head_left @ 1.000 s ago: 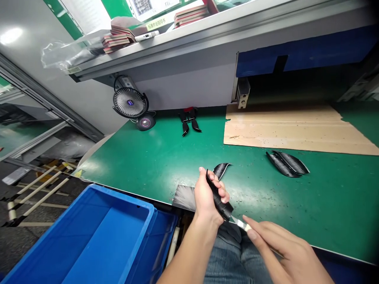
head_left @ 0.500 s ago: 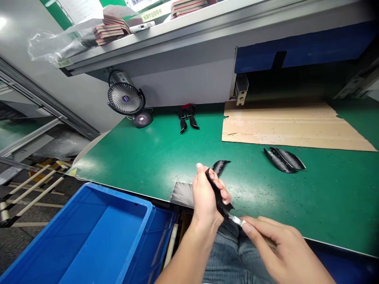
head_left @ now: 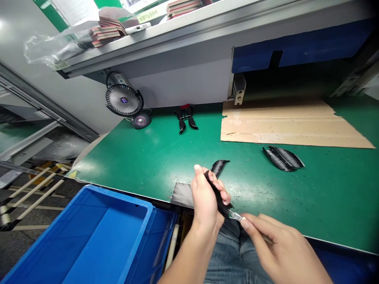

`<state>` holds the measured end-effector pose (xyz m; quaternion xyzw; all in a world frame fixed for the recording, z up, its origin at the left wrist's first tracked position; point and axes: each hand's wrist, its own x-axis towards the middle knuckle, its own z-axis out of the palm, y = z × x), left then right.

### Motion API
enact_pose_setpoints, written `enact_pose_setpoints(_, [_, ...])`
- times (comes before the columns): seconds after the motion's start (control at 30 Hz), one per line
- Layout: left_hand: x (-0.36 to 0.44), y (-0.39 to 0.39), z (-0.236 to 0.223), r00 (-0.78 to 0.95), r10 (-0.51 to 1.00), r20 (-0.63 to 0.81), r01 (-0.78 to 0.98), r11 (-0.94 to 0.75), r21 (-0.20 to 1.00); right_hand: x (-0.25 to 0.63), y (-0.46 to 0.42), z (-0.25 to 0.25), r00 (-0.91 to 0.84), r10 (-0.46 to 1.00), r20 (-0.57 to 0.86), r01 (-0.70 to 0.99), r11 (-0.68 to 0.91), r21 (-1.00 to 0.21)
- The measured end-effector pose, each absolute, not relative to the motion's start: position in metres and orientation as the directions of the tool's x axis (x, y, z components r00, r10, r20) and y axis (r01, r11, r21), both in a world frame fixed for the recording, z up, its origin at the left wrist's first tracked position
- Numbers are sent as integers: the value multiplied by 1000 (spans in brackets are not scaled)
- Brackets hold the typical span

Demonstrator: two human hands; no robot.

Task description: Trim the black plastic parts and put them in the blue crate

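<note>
My left hand (head_left: 205, 197) is closed round a black curved plastic part (head_left: 219, 196), held tilted above the table's front edge. In my right hand (head_left: 281, 240) is a knife (head_left: 236, 215) with a short metal blade; its handle is mostly hidden by the fingers. The blade tip meets the lower end of the black part. Just beyond my left hand, another black curved piece (head_left: 218, 167) lies on the green table (head_left: 142, 157). A pair of similar black shells (head_left: 283, 158) rests farther right, side by side.
A cardboard sheet (head_left: 290, 126) lies at the back right. Several black parts (head_left: 186, 118) sit near the back wall beside a small fan (head_left: 124, 99). A blue bin (head_left: 118, 197) stands at the front left. Overhead runs a metal-edged shelf (head_left: 177, 43). Dark scraps are scattered on the table.
The view has shifted slightly. Both hands keep their holds, and the knife blade stays at the lower end of the black part, with its angle changed a little.
</note>
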<state>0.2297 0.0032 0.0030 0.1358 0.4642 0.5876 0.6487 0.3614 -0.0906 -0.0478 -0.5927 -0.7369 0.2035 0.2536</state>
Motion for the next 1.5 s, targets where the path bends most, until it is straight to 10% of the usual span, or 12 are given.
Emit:
enact_pose_setpoints(0.3, [231, 3, 1, -134, 852, -506, -675, 296, 676, 351, -107, -51, -103, 863, 494, 922, 270, -278])
enact_pose_setpoints(0.43, [224, 8, 0, -84, 813, -577, -740, 337, 583, 345, -112, -50, 102, 777, 621, 841, 266, -471])
enact_pose_setpoints(0.57, [229, 6, -4, -68, 830, -553, -738, 331, 587, 339, -94, -52, 335, 928, 165, 437, 3, -900])
enact_pose_setpoints(0.7, [236, 5, -11, -67, 893, -445, -594, 322, 737, 330, -66, -50, 99, 966, -239, 257, -257, -931])
enact_pose_setpoints(0.87, [203, 65, -34, -189, 960, -209, -24, 208, 978, 341, -74, -67, 154, 955, -253, 370, -293, -882])
enact_pose_setpoints(1.1, [172, 132, -75, -187, 982, -25, 387, 97, 917, 413, -58, -88, 281, 957, 77, 814, -195, -547])
enact_pose_setpoints(1.5, [210, 57, -25, -148, 971, 186, 446, -102, 889, 449, -1, -76, 200, 946, 257, 852, -38, -522])
